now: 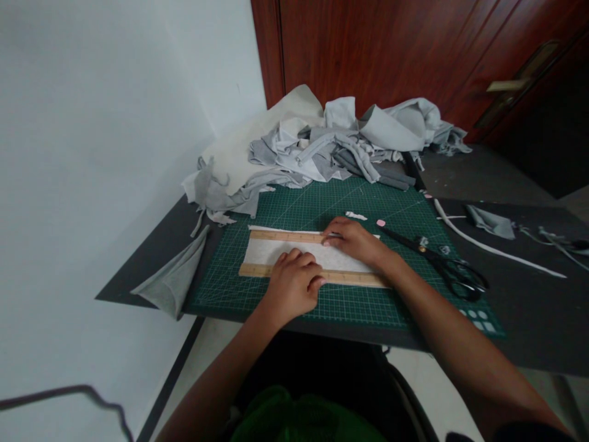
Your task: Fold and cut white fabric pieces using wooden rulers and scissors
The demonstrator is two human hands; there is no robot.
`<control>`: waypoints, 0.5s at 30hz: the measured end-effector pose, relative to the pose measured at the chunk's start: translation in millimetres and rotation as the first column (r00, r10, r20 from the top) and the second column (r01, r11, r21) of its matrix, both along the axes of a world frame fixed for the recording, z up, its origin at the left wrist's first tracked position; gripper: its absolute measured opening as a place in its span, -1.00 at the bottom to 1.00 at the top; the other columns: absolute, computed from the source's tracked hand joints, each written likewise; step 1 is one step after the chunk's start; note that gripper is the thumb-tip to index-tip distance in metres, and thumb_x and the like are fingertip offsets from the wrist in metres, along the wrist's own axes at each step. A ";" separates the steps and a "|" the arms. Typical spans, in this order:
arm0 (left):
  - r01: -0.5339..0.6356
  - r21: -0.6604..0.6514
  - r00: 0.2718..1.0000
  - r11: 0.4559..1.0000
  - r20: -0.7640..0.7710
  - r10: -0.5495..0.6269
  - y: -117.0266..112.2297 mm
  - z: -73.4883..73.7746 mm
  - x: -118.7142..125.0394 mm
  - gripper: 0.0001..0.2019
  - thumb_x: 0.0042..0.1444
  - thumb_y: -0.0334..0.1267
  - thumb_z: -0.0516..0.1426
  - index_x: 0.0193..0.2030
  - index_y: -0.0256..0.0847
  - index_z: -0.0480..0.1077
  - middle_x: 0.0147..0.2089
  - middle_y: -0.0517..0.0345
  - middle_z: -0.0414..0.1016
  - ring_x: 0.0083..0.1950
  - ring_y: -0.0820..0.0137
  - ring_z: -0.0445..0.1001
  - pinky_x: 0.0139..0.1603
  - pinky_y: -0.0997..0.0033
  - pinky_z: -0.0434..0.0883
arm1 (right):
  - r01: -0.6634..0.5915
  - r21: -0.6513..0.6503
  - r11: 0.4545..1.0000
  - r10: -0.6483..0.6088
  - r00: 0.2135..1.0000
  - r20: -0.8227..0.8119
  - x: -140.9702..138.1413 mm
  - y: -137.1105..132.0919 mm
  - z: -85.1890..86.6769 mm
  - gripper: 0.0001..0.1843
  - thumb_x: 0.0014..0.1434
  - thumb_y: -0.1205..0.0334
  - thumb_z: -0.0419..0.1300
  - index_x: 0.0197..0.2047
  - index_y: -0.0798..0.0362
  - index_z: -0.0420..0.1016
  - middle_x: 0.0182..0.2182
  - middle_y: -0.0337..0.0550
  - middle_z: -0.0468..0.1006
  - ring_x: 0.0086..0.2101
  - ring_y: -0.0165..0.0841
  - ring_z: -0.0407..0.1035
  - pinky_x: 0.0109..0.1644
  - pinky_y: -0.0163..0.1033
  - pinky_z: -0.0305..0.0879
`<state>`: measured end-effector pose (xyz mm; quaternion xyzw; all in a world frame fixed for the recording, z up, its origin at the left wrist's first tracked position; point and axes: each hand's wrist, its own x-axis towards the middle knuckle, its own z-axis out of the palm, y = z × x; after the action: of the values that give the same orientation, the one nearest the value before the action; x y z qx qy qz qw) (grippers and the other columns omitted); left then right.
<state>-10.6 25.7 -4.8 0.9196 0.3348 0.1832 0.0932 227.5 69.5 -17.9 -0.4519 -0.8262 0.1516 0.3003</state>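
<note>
A white fabric strip (269, 250) lies flat on the green cutting mat (363, 299), with two wooden rulers along its long sides. My left hand (297, 285) rests across the near ruler (356, 278), its fingers bent and laid apart on the fabric and its thumb near the ruler. At the far ruler (280, 236), my right hand (352, 239) has thumb and fingers closed about the ruler and the fabric edge behind it. Its forearm crosses the right end of the near ruler. A narrow fabric margin shows beyond the far ruler.
Black-handled scissors (435, 258) lie right of my right hand. Grey and white fabric scraps (322, 147) are heaped at the back. A folded grey piece (172, 279) hangs over the left table edge. A white cord (497, 248) lies on the dark table (543, 313).
</note>
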 end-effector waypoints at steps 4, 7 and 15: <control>0.008 -0.014 1.000 1.000 0.003 -0.008 2.0 -0.8 -0.3 -0.93 0.22 -0.24 0.23 -0.24 -0.10 0.57 -0.16 0.15 0.56 -0.03 0.18 0.37 -0.06 0.11 0.26 | -0.007 -0.008 1.000 0.007 1.000 -0.023 2.9 2.8 -2.5 -0.91 0.26 0.32 0.29 -0.16 0.05 0.62 -0.22 -0.08 0.56 -0.17 -0.25 0.46 -0.03 -0.14 0.36; 0.017 -0.032 1.000 0.999 0.015 -0.017 3.5 -1.9 -1.0 -0.94 0.22 -0.25 0.24 -0.23 -0.09 0.57 -0.16 0.16 0.56 -0.03 0.18 0.37 -0.06 0.12 0.25 | -0.011 -0.018 1.000 0.011 0.999 -0.033 3.8 3.9 -3.7 -0.91 0.25 0.31 0.30 -0.17 0.05 0.62 -0.23 -0.08 0.56 -0.17 -0.24 0.46 -0.03 -0.13 0.36; 0.029 -0.057 0.999 0.998 0.037 -0.027 4.9 -2.8 -1.8 -0.94 0.22 -0.26 0.25 -0.21 -0.08 0.58 -0.16 0.14 0.56 -0.02 0.19 0.37 -0.05 0.13 0.25 | -0.032 -0.001 0.999 0.032 0.999 -0.033 4.4 4.9 -2.3 -0.91 0.27 0.28 0.28 -0.18 0.04 0.63 -0.23 -0.07 0.57 -0.17 -0.24 0.46 -0.02 -0.12 0.37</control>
<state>-12.4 30.6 -7.6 0.9176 0.3254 0.1888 0.1281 231.9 74.4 -20.2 -0.4365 -0.8281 0.1647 0.3110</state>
